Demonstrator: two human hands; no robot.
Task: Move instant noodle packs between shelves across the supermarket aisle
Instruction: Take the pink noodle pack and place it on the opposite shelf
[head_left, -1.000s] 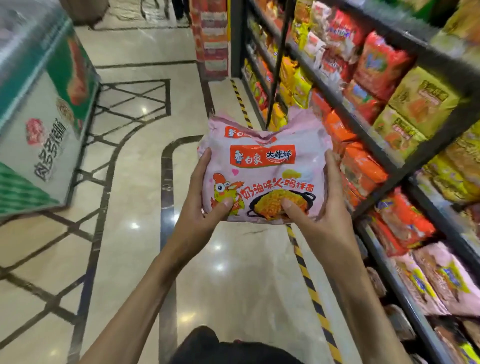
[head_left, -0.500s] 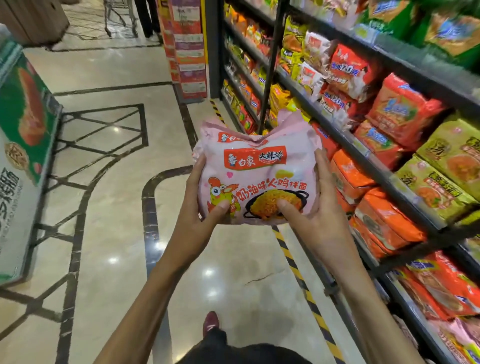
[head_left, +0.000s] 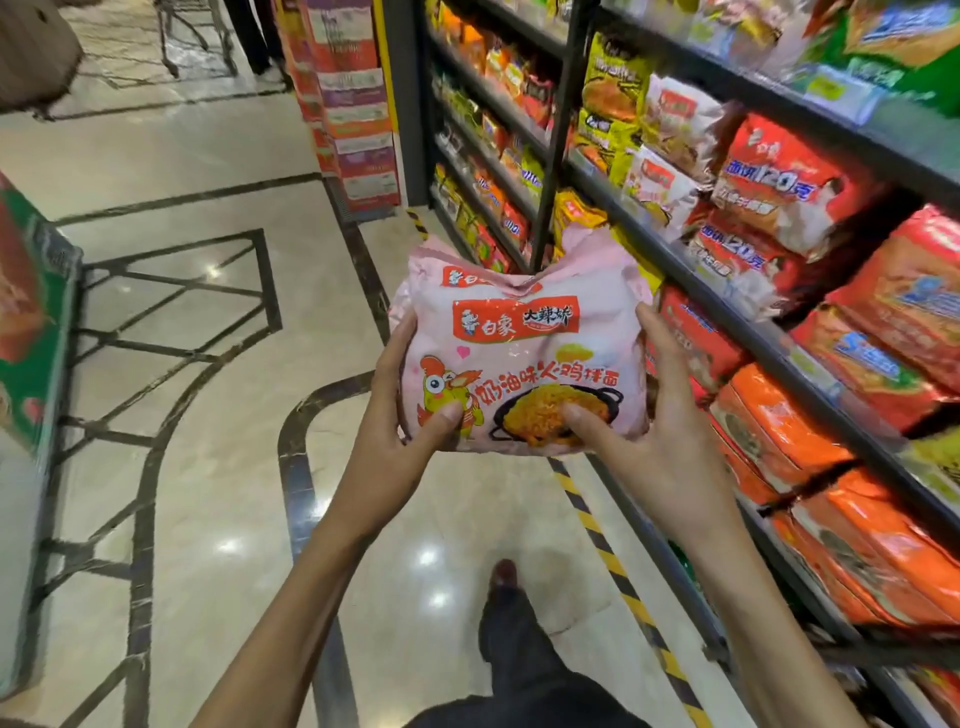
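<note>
Left hand (head_left: 410, 431) and right hand (head_left: 670, 441) still clasp the pack (head_left: 524, 338), carried forward past shelves (head_left: 753, 332) on their right: transfer underway.

Head view. A pink instant noodle pack (head_left: 524, 353) held above the marble floor (head_left: 218, 415) by the left hand (head_left: 400, 436) and right hand (head_left: 660, 447), thumbs pressed on its front; shelves (head_left: 769, 343) of noodle packs, somewhat blurred, at right.
</note>
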